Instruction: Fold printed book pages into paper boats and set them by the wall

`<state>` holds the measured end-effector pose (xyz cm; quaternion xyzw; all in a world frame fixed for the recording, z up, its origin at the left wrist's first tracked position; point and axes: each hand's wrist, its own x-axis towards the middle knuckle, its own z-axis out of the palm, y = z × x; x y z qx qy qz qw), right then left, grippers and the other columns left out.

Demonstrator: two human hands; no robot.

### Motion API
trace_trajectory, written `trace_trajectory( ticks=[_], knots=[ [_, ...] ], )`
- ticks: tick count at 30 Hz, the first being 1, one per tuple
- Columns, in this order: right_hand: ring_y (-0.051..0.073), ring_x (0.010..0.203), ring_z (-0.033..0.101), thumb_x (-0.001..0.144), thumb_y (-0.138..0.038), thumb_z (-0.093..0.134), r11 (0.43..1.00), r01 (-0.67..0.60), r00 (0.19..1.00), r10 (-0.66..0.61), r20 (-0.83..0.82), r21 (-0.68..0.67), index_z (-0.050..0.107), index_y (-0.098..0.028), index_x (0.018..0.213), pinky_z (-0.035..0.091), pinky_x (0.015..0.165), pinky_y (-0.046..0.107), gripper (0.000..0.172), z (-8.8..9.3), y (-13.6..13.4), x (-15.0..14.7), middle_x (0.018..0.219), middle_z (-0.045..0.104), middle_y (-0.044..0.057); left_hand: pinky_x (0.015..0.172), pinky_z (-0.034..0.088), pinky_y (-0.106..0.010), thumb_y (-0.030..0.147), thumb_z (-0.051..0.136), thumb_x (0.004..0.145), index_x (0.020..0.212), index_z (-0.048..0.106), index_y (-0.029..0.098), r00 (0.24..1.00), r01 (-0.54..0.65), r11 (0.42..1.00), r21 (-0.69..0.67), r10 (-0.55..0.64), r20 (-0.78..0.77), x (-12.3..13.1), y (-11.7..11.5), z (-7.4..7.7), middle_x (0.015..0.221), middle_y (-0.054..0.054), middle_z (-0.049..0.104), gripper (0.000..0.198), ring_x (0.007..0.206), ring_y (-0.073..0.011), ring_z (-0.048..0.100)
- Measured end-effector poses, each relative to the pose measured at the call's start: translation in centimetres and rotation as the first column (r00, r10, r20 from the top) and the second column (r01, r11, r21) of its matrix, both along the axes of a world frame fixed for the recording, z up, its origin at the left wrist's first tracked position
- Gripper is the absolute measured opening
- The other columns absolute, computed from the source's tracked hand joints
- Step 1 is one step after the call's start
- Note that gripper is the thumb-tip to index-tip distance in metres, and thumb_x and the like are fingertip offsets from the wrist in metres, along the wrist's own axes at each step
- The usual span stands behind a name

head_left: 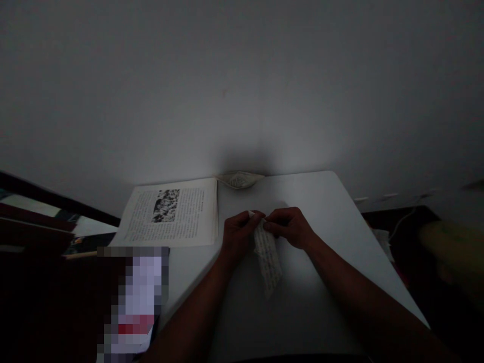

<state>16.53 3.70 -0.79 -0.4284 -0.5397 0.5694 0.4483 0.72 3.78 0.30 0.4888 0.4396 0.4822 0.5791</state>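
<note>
A dim white table [333,222] meets a pale wall [242,75]. The left hand [238,234] and right hand [289,227] pinch a folded printed paper strip [269,262] mid-table. An open book [174,212] lies at ten o'clock.

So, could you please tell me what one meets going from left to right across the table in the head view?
Open book → left hand → paper strip → right hand.
</note>
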Motion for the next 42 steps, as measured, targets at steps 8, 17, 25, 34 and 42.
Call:
trace_trajectory(
  ticks=[8,17,25,34,42],
  knots=[
    [0.008,0.046,0.049,0.066,-0.035,0.073,1.0,-0.007,1.0,0.007,-0.002,-0.014,0.071,-0.015,0.071,0.039,0.043,0.021,0.021,0.16,-0.17,0.04,0.054,0.059,-0.001,0.046,0.034,-0.021,0.044,0.054,0.083,0.088,0.069,0.016,0.994,-0.087,0.995,0.048,0.083,0.076,-0.83,0.68,-0.03,0.053,0.004,0.051,0.032,0.044,-0.0074,0.045],
    [0.008,0.047,0.05,0.067,-0.033,0.073,0.999,0.032,0.999,-0.032,-0.044,0.003,0.07,-0.015,0.074,0.04,0.045,0.021,0.019,0.12,-0.04,-0.06,0.056,0.061,-0.001,0.054,0.041,-0.022,0.039,0.062,0.076,0.073,0.068,0.015,0.982,-0.019,0.987,0.157,0.048,-0.184,-0.6,0.44,0.22,0.064,0.001,0.06,0.025,0.058,-0.0106,0.051],
    [0.007,0.043,0.048,0.068,-0.035,0.071,0.991,0.133,0.991,-0.134,0.008,0.027,0.062,-0.016,0.06,0.038,0.042,0.02,0.023,0.02,0.03,-0.06,0.048,0.056,-0.003,0.046,0.035,-0.021,0.045,0.059,0.077,0.076,0.066,0.014,0.983,-0.056,0.994,0.089,0.071,-0.171,-0.55,0.56,-0.05,0.056,0.003,0.053,0.032,0.048,-0.0086,0.044],
    [0.007,0.043,0.047,0.069,-0.035,0.07,0.987,0.153,0.988,-0.154,0.012,0.043,0.063,-0.016,0.062,0.036,0.042,0.02,0.021,0.11,0.05,-0.11,0.047,0.054,-0.004,0.046,0.027,-0.021,0.047,0.054,0.08,0.052,0.046,0.014,0.935,0.114,0.982,0.148,-0.056,-0.349,-0.63,0.33,-0.27,0.051,0.005,0.033,0.044,0.049,-0.0076,0.034],
    [0.007,0.042,0.044,0.072,-0.039,0.067,0.966,0.258,0.966,-0.257,-0.021,0.023,0.06,-0.016,0.06,0.034,0.042,0.021,0.027,-0.15,0.24,0.09,0.045,0.051,-0.004,0.047,0.03,-0.021,0.047,0.056,0.079,0.057,0.053,0.014,0.922,0.214,0.972,0.093,-0.17,-0.349,-0.81,0.23,-0.33,0.052,0.004,0.041,0.039,0.05,-0.0084,0.037]
  ],
)
